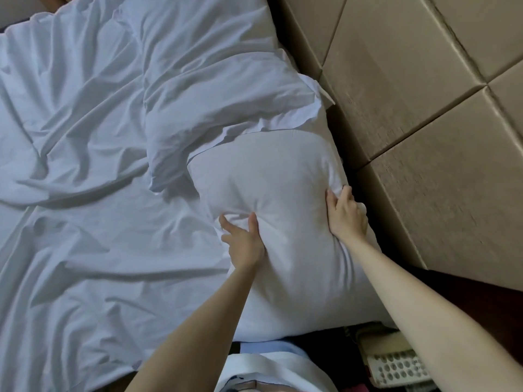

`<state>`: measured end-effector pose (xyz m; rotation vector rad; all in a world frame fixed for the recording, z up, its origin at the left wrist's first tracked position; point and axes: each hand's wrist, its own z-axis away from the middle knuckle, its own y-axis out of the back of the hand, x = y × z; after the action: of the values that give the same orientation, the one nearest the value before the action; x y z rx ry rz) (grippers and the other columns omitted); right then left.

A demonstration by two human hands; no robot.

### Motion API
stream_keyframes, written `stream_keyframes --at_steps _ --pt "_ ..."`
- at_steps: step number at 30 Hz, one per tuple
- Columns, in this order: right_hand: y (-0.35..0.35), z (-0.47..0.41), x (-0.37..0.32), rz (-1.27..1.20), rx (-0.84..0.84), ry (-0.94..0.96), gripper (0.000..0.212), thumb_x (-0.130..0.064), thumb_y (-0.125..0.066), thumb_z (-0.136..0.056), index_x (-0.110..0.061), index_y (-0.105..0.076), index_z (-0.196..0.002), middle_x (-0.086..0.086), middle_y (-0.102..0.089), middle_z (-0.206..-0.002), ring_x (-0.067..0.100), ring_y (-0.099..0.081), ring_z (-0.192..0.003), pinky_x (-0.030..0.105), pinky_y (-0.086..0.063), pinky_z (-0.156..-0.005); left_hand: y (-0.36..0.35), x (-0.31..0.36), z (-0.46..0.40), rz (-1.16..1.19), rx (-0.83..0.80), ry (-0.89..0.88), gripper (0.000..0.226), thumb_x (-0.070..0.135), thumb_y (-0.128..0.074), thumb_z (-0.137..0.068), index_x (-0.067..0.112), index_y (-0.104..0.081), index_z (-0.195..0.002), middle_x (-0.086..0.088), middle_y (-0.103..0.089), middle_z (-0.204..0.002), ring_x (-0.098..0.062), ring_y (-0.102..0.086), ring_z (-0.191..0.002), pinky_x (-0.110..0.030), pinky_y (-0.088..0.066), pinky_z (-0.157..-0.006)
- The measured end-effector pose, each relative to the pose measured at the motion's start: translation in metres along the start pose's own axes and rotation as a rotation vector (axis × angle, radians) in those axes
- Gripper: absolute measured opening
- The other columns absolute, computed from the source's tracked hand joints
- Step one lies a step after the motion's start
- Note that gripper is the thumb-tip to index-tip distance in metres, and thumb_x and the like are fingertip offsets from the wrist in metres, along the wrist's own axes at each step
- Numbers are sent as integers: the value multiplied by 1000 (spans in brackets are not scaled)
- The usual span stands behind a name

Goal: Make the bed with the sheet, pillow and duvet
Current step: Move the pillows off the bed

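Observation:
A bare white pillow (pixel 283 193) lies at the head of the bed, against the padded headboard. My left hand (pixel 243 239) grips its left side, thumb and fingers dug into the fabric so it puckers. My right hand (pixel 345 213) holds the pillow's right edge next to the headboard, fingers curled round it. A second pillow (pixel 226 108) in a loose white case lies just beyond, overlapping the first one's far end. A wrinkled white sheet (pixel 85 193) covers the mattress to the left. Bunched white bedding (pixel 70 52) lies at the far left; I cannot tell whether it is the duvet.
A beige padded headboard (pixel 424 108) in square panels runs along the right. A white telephone (pixel 396 366) sits on a dark surface at the bottom right, beside the bed. My white shirt (pixel 271 372) shows at the bottom.

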<state>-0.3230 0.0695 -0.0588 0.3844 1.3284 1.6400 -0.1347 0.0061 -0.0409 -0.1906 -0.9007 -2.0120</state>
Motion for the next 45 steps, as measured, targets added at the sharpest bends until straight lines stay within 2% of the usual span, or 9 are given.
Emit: stream_keyframes --at_steps 3,5,9,18,26,32,36,39,45 --pt "4 0 1 2 -5 2 41 -47 -27 -100 -8 -37 -104 19 -63 -103 40 -59 -90 35 -35 -63 2 -2 -3 63 -16 -43 69 55 -44 -94 32 -7 -147 -3 -58 -108 -33 -54 -104 -42 -41 -94" --pt "5 0 1 -24 -15 13 41 -48 -28 -99 -9 -37 -105 20 -63 -98 40 -60 -87 38 -41 -64 8 -2 -7 72 -19 -71 65 54 -48 -92 32 -14 -143 3 -55 -90 -31 -52 -97 -40 -41 -89" --pt "12 4 -1 -107 -43 -23 45 -53 -30 -97 -11 -38 -112 17 -60 -98 36 -58 -83 39 -45 -66 26 -8 -17 68 -52 -141 60 53 -54 -88 29 -26 -134 -9 -59 -107 -32 -55 -97 -40 -44 -86" --pt "35 43 -13 -289 30 -65 44 -51 -40 -96 -13 -42 -117 5 -50 -90 23 -51 -74 33 -39 -62 72 -22 -10 125 -56 -199 54 44 -57 -91 20 -34 -133 -1 -50 -106 -21 -46 -94 -28 -33 -80" --pt "49 106 -7 -354 107 -95 39 -53 -47 -92 -19 -41 -110 0 -52 -85 14 -53 -67 27 -38 -51 104 -55 16 141 -115 -229 59 44 -61 -89 17 -36 -135 -3 -54 -113 -23 -52 -100 -30 -39 -80" --pt "61 167 -13 -416 161 -85 35 -51 -50 -92 -21 -40 -108 -9 -46 -80 11 -51 -66 30 -45 -55 140 -84 47 243 -150 -332 39 30 -62 -91 17 -40 -119 11 -59 -94 -3 -60 -81 -21 -44 -64" --pt "58 204 -27 -491 262 -37 37 -54 -53 -89 -21 -43 -105 -3 -54 -85 18 -54 -72 35 -47 -59 173 -100 55 268 -120 -414 35 30 -63 -90 19 -43 -116 10 -62 -97 -5 -62 -84 -24 -48 -71" --pt "53 234 -51 -549 325 10 37 -46 -57 -90 -14 -47 -104 -1 -54 -85 9 -49 -69 30 -36 -60 208 -115 56 304 -86 -477 32 27 -64 -90 18 -46 -115 9 -63 -98 -3 -62 -85 -26 -49 -76" --pt "29 315 -126 -636 342 100 31 -38 -59 -90 -12 -45 -99 -7 -47 -68 7 -45 -55 14 -36 -47 312 -159 38 363 -38 -576 33 34 -67 -84 17 -54 -110 1 -70 -99 -18 -67 -91 -37 -52 -83"
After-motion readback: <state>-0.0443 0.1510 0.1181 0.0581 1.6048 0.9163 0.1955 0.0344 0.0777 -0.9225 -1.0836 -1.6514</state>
